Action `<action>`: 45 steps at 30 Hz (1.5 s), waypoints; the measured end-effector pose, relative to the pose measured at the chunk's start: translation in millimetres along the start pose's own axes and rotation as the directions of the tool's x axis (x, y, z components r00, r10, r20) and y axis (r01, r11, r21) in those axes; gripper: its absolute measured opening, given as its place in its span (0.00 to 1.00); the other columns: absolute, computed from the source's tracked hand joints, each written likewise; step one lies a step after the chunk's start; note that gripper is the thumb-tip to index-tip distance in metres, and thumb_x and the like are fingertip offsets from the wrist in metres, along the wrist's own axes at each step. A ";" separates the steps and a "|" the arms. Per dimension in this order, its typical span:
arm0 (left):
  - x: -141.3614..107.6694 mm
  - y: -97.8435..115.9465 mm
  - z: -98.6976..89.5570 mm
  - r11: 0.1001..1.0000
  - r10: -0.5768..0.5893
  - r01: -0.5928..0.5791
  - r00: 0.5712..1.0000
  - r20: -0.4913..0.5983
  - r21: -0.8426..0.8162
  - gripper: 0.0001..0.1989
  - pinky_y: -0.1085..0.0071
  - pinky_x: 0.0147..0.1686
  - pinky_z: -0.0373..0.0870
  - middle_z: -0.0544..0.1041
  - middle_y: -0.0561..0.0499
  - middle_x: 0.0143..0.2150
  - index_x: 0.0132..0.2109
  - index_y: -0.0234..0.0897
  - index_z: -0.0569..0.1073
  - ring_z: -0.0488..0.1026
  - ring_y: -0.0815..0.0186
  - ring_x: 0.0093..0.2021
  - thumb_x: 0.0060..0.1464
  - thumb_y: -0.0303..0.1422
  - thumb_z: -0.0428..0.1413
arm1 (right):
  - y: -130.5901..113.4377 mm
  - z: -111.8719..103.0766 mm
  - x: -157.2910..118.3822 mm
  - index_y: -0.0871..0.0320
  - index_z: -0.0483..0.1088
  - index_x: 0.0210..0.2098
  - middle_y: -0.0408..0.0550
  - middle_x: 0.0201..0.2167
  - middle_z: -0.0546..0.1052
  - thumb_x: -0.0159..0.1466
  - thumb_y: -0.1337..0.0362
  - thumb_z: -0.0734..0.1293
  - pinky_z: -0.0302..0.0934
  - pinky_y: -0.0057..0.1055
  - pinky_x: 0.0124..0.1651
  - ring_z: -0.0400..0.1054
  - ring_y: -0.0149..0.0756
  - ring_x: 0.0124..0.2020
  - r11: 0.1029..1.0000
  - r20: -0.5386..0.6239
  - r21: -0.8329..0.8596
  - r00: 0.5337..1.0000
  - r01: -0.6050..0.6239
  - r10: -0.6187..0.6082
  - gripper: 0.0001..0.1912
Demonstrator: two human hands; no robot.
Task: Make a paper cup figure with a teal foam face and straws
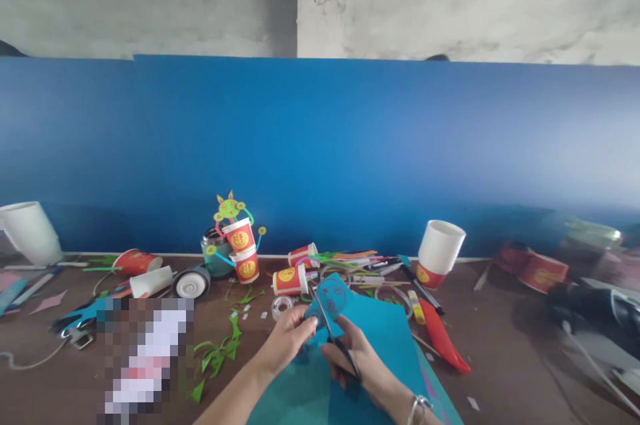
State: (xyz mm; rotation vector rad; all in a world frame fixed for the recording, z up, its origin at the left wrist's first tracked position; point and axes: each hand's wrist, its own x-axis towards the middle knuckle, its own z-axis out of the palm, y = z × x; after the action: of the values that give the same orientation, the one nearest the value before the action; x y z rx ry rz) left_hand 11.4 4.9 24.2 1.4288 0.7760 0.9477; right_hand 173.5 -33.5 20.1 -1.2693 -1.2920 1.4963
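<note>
Near the table's front, my left hand pinches a piece of blue paper with a face drawn in a circle. My right hand is closed on black-handled scissors. The scissor blades point up and left and lie across the blue paper, beside the drawn circle. Beneath both hands are large blue sheets. Just beyond my left hand sits a roll of clear tape. Green paper scraps lie to the left of the sheets.
A cup figure with a green paper face stands at the back left beside an open flask. Stacked white cups stand back right. A red object, a glue stick and several pens and strips lie around the sheets.
</note>
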 end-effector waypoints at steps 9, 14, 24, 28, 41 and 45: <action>4.0 4.2 -0.1 0.992 0.063 -0.043 0.984 -0.165 0.122 0.21 0.74 0.22 0.51 0.60 0.57 0.17 0.19 0.37 0.63 0.55 0.72 0.20 0.49 0.47 0.54 | -0.1 -5.4 3.0 0.68 0.60 0.50 0.34 0.10 0.67 0.52 0.50 0.69 0.45 0.19 0.12 0.52 0.22 0.09 0.998 0.037 -0.049 0.999 0.025 -0.023 0.34; 5.9 0.3 0.6 0.988 0.082 -0.040 0.955 -0.287 0.149 0.20 0.74 0.21 0.52 0.61 0.58 0.16 0.20 0.37 0.65 0.56 0.71 0.19 0.48 0.48 0.55 | -0.2 -6.7 3.9 0.65 0.67 0.43 0.35 0.10 0.67 0.54 0.51 0.68 0.45 0.20 0.12 0.51 0.22 0.08 0.995 0.035 -0.079 0.998 0.058 -0.055 0.26; 4.0 -2.1 5.9 0.999 -0.016 0.024 0.941 -0.337 0.021 0.22 0.76 0.19 0.54 0.65 0.57 0.16 0.23 0.36 0.69 0.60 0.71 0.18 0.46 0.51 0.56 | -2.2 -11.4 8.2 0.57 0.64 0.30 0.40 0.17 0.69 0.54 0.44 0.66 0.46 0.23 0.14 0.59 0.28 0.15 0.965 -0.459 0.159 0.881 0.209 -0.115 0.21; 2.5 2.0 10.6 0.999 -0.037 0.031 0.933 -0.358 -0.022 0.21 0.77 0.19 0.55 0.69 0.55 0.18 0.23 0.35 0.70 0.62 0.71 0.19 0.46 0.51 0.57 | 0.4 -13.1 8.1 0.55 0.60 0.44 0.40 0.21 0.72 0.55 0.46 0.68 0.53 0.24 0.18 0.63 0.31 0.19 0.939 -0.588 0.153 0.792 0.307 -0.164 0.26; -3.7 -2.6 26.8 0.986 -0.146 0.092 0.877 -0.458 -0.138 0.22 0.75 0.22 0.58 0.75 0.50 0.25 0.28 0.34 0.78 0.66 0.68 0.25 0.41 0.51 0.60 | 3.5 13.3 0.5 0.59 0.64 0.31 0.39 0.17 0.68 0.52 0.41 0.67 0.52 0.21 0.19 0.61 0.26 0.16 0.990 0.040 0.022 0.989 0.142 -0.143 0.26; -6.2 -2.6 33.0 0.980 -0.157 0.082 0.879 -0.450 -0.183 0.21 0.75 0.21 0.57 0.71 0.53 0.21 0.24 0.34 0.75 0.65 0.69 0.21 0.40 0.51 0.60 | 1.3 13.6 -0.7 0.59 0.63 0.30 0.38 0.16 0.68 0.52 0.39 0.65 0.51 0.21 0.19 0.58 0.25 0.16 0.985 0.047 0.022 0.984 0.169 -0.170 0.27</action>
State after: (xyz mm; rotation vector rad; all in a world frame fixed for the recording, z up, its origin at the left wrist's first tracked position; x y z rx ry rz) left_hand 38.2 -15.3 21.8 1.0087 1.1003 1.2452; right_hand 160.4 -37.2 18.8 -1.0888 -1.3795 1.4219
